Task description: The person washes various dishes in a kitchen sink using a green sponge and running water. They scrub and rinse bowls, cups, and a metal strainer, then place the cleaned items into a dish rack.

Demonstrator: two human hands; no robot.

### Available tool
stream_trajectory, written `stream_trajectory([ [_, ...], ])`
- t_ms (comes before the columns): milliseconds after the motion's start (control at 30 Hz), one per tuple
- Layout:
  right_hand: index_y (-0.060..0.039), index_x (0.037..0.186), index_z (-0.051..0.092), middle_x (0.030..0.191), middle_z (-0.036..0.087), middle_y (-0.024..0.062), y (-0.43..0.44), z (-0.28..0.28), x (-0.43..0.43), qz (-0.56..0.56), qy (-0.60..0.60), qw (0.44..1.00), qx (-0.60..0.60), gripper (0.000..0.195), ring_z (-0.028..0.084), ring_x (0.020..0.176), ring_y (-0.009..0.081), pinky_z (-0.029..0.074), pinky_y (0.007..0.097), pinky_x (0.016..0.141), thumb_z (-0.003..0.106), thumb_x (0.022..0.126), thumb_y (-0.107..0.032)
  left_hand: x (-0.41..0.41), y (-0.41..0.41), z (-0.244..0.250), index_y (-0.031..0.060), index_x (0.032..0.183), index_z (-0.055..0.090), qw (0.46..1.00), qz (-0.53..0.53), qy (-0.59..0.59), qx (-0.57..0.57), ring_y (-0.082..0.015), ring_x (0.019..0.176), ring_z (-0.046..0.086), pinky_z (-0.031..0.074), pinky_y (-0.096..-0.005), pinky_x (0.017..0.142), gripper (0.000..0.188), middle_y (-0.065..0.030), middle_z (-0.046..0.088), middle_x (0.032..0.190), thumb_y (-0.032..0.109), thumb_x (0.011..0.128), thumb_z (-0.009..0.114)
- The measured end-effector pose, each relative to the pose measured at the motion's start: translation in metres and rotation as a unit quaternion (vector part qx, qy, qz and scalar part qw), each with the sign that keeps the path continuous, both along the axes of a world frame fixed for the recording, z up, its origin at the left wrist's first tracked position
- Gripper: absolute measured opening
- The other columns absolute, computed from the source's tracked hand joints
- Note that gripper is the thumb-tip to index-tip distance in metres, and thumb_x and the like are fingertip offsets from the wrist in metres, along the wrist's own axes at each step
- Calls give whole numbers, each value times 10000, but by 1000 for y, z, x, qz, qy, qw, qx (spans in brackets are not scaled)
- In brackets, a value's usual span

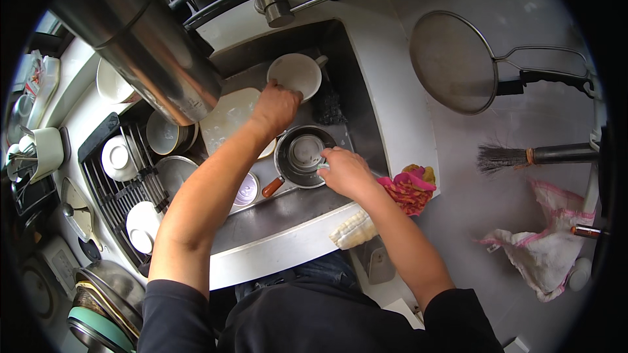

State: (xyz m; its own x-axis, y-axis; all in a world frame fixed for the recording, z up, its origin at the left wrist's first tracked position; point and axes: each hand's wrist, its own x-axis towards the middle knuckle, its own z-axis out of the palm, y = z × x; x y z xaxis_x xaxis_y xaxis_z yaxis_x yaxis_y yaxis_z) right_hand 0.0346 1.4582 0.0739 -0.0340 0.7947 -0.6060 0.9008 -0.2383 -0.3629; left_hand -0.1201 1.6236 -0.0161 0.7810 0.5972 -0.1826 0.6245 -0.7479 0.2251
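Observation:
My left hand [278, 106] grips the near rim of a wide white mug [293, 72] in the sink [255, 223]. The mug's handle points away to the upper right. At the right rim of a small saucepan [284, 171], my right hand [347, 171] pinches a small pale green thing [322, 169], mostly hidden by the fingers. Inside the saucepan sits a small round metal-looking vessel [305, 151]. A pale rectangular tray or board [228, 113] lies left of the mug, partly behind my left forearm. A lilac round dish [247, 190] rests near the sink's front wall.
A dish rack [105, 201] with white bowls [120, 158] spans the sink's left side. The faucet [277, 7] stands at the back. Colourful cloths [407, 190] lie on the right front corner. A strainer [454, 61], a brush [505, 157] and a towel [539, 242] hang at right.

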Motion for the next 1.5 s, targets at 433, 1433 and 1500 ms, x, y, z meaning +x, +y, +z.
stream_trajectory([
  [433, 8, 1141, 658, 1178, 677, 231, 32, -11, -24, 67, -26, 997, 18, 310, 688, 1050, 413, 559, 483, 898, 689, 882, -159, -136, -99, 59, 25, 1181, 656, 893, 341, -270, -118, -425, 1067, 625, 503, -486, 913, 319, -217, 689, 1113, 2, 864, 666],
  [1433, -41, 944, 709, 880, 731, 130, 31, 5, -39, 104, 89, 989, -48, 119, 711, 835, 285, 544, 371, 781, 697, 903, -152, -147, -162, 60, 65, 1462, 496, 688, 429, -322, -488, -247, 987, 670, 554, -379, 861, 675, -188, 627, 1313, 356, 916, 766],
  [1500, 4, 1106, 680, 967, 692, 61, 42, -8, -47, -22, 362, 930, -65, 236, 599, 937, 112, 503, 318, 850, 690, 952, -173, -142, -155, 62, 95, 1569, 324, 565, 487, -402, -531, -190, 1005, 635, 555, -335, 809, 784, -186, 538, 1403, 424, 967, 705],
])
